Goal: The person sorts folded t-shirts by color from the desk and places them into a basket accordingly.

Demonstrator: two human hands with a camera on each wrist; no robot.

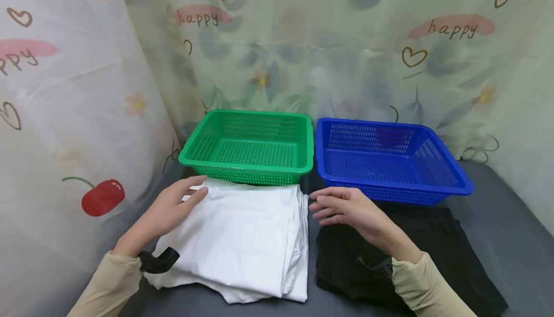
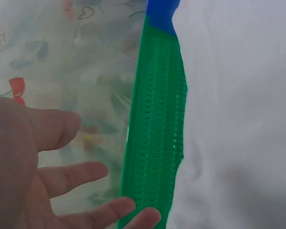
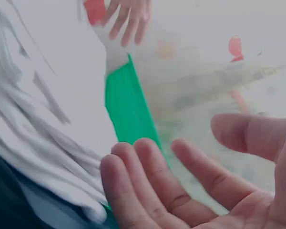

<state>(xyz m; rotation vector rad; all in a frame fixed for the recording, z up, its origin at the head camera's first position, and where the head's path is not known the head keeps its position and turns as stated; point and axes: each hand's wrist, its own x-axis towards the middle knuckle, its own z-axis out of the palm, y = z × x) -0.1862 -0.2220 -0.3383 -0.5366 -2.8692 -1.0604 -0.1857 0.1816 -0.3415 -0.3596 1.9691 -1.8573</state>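
Note:
Folded white cloth lies in a layered stack on the grey surface, its folded edges showing along the right side. My left hand is over its upper left part, fingers loosely extended and holding nothing; whether it touches the cloth I cannot tell. Just off the stack's right edge is my right hand, fingers slightly bent and apart from the thumb, with nothing in them. Beneath the right forearm lies folded black cloth, partly hidden by the arm. In the right wrist view the right fingers appear spread beside the white cloth.
Behind the white cloth stands a green plastic basket with nothing in it. A blue basket, also without contents, stands to its right, behind the black cloth. Printed curtains enclose the back and sides. A thin cord lies at the back right.

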